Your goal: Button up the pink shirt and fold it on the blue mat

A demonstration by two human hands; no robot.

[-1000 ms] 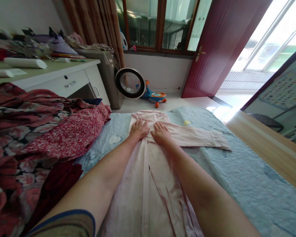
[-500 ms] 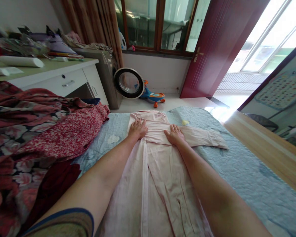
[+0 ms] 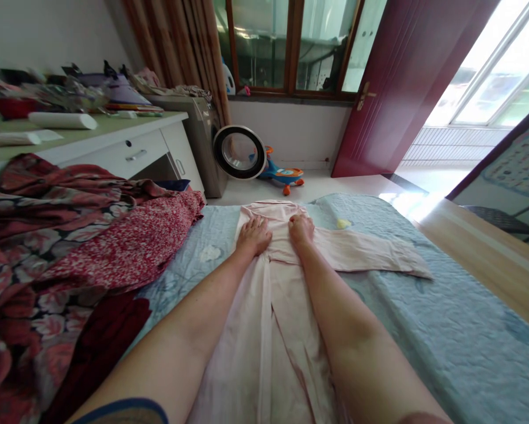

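Observation:
A pale pink long-sleeved shirt (image 3: 286,282) lies spread on the blue quilted bed cover (image 3: 379,318), its upper part at the far end. One sleeve (image 3: 370,250) stretches out to the right, and a long front strip runs down the middle toward me. My left hand (image 3: 254,235) rests flat on the left of the upper part, fingers extended. Level with it on the right, my right hand (image 3: 302,229) has its fingers curled onto the cloth near the base of the sleeve. My forearms cover part of the lower shirt.
Red and floral clothes (image 3: 127,235) are heaped at the left. Behind them stands a cluttered desk (image 3: 114,141), then a washing machine with its round door (image 3: 240,152) open. A blue and orange ride-on toy (image 3: 282,174) sits on the floor near a dark red door (image 3: 392,88).
My right hand has moved left and slightly up across the shirt, from lying flat to fingers curled in. My left hand stays flat in place. The view has shifted slightly left.

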